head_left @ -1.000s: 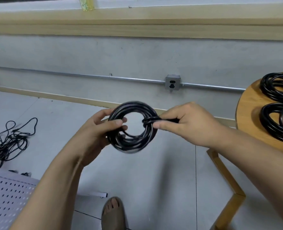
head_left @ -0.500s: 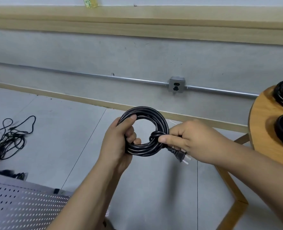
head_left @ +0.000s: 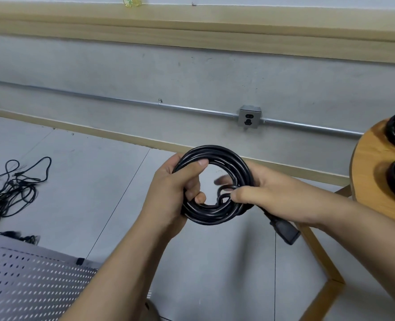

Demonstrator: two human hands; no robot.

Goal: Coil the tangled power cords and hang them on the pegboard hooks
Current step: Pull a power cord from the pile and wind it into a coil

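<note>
Got the black cord coil (head_left: pixel 215 156) gripped in my left hand (head_left: pixel 171 193), right hand (head_left: pixel 268 195) pinching its wrapped end, plug (head_left: pixel 284 230) dangling below on the right.

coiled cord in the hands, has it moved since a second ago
Yes. The coiled cord has shifted right: a second ago it sat wholly left of the wall outlet; now its right edge lies directly below the outlet.
</note>
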